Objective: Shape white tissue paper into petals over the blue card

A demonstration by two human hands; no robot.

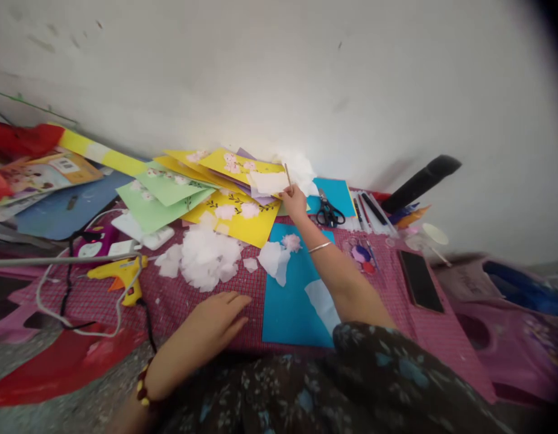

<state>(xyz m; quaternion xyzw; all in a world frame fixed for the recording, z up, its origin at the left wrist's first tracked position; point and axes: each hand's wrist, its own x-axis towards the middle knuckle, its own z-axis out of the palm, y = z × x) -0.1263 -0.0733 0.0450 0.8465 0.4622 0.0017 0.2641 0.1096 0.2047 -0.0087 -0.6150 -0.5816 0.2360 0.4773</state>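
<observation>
My right hand [294, 202] reaches to the back of the table, fingers pinched on a thin brown stick [288, 175]. Beside it, a cream paper strip [266, 182] lies over yellow cards [254, 228] decorated with pale pink flowers. My left hand [219, 316] rests near the table's front edge, fingers stretched out and holding nothing. Between the hands lies a blue sheet [283, 301]. On that sheet are a pink tissue flower [291, 242] and white tissue pieces [275, 260]. A heap of white tissue petals [209, 256] sits beyond my left hand.
A yellow glue gun [125, 274] and looping cables are at left, near green cards [158, 202]. Black-handled scissors [329, 212] lie at the back on more blue paper. Pens [373, 208], a paint palette [362, 254] and a dark phone [421, 280] are on the right.
</observation>
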